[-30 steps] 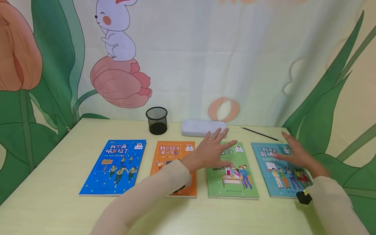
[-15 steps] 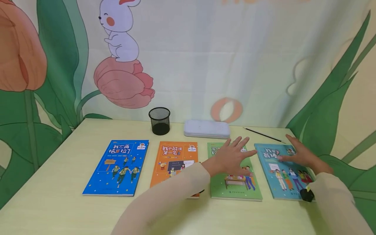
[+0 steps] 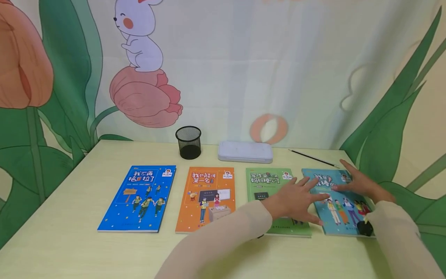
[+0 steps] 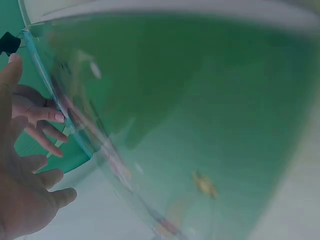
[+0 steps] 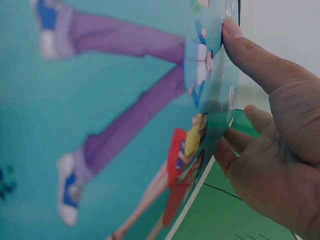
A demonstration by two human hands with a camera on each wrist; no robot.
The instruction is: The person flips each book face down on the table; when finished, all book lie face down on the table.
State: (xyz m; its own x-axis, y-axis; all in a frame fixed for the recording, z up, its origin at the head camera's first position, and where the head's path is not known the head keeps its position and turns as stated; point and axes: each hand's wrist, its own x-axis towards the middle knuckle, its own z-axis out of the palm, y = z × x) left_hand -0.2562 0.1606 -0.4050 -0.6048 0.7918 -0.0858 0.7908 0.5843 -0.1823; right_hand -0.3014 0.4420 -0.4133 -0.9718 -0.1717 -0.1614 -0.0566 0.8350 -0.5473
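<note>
My left hand point(image 3: 296, 199) is spread over the right part of the green book point(image 3: 275, 182). Its fingertips reach the left edge of the teal book point(image 3: 334, 201). The left wrist view has that hand point(image 4: 25, 195) with fingers extended beside the large, blurred green cover point(image 4: 200, 110). My right hand point(image 3: 366, 188) is at the teal book's right side, thumb over the cover and index finger stretched along the top corner. In the right wrist view the thumb point(image 5: 250, 52) meets the cover, and the other fingers lie loosely at the book's edge.
A blue book point(image 3: 139, 201) and an orange book point(image 3: 205, 190) lie to the left in the same row. Behind stand a black mesh pen cup point(image 3: 188, 142), a pale pencil case point(image 3: 245, 151) and a thin black pencil point(image 3: 313, 157). A printed curtain point(image 3: 223, 77) hangs at the table's back.
My left hand has moved right and lower, from above the orange and green books to the gap between the green and teal books. The right hand has stayed at the teal book.
</note>
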